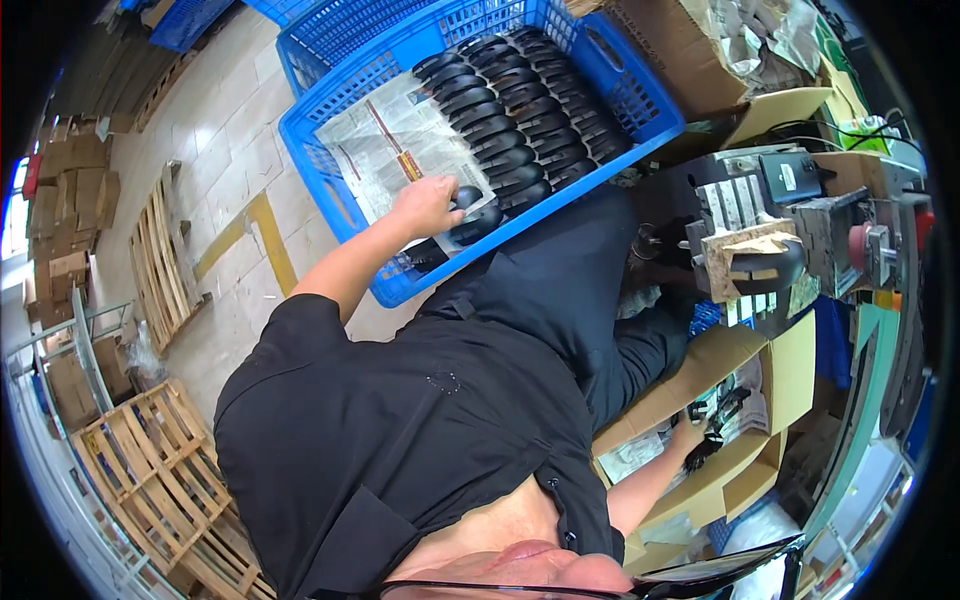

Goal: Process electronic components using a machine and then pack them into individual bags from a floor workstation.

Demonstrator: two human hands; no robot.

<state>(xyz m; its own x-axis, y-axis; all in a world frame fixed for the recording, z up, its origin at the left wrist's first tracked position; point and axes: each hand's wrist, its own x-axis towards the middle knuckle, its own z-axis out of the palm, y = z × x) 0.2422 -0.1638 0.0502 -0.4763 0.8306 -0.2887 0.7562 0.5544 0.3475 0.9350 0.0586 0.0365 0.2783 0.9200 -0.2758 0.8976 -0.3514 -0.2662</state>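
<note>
In the blue plastic crate, rows of glossy black curved parts stand packed against each other. My left hand is closed at the near end of the crate on a rounded black part, its fingertips mostly hidden. A newspaper sheet lies under that hand and along the rows. Low at the right, my right hand reaches into an open cardboard box. Its fingers are bent round a dark piece among black parts; the piece's shape is partly hidden.
A machine fixture holding a black curved part stands right of my legs. Behind it sits an open carton with clear plastic wrapping. Wooden pallets and stacked cardboard are on the left, beside yellow floor tape.
</note>
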